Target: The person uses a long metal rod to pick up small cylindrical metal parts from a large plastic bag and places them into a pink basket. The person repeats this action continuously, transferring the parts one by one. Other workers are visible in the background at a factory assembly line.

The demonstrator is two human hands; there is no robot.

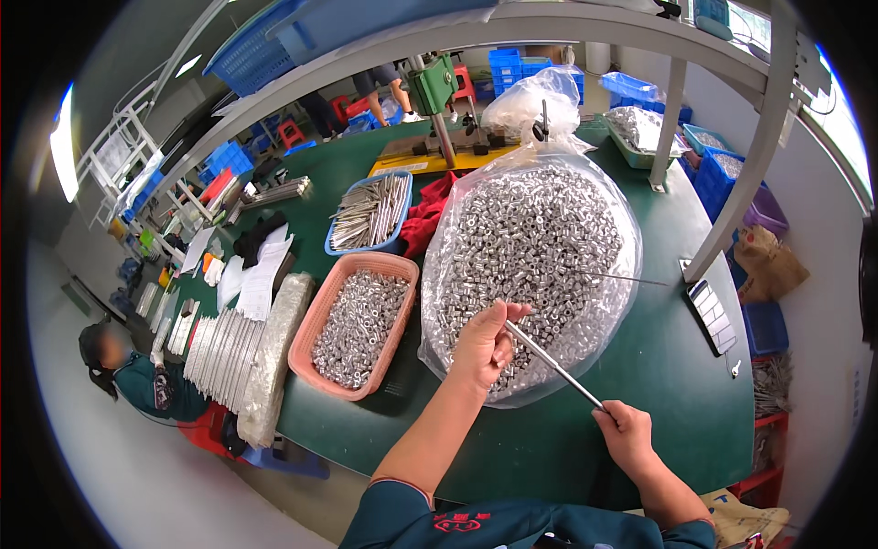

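A slim silver metal rod [555, 364] slants between my hands, over the near side of a clear plastic bag [633, 306]. Small shiny metal sleeves [535, 229] fill the open bag in a heap. My right hand [626, 435] is closed round the rod's lower end. At its upper end my left hand [483, 346] is closed, thumb and fingers pinching the tip; whether a sleeve is also in those fingers is hidden. A thin wire-like rod [631, 278] sticks out of the heap to the right.
Left of the bag stand a pink basket [308, 340] of small metal rings and a blue tray [409, 197] of metal pins, beside a red cloth [427, 215]. A phone [711, 316] lies at right by a grey frame post [745, 183]. Another person [137, 375] sits far left.
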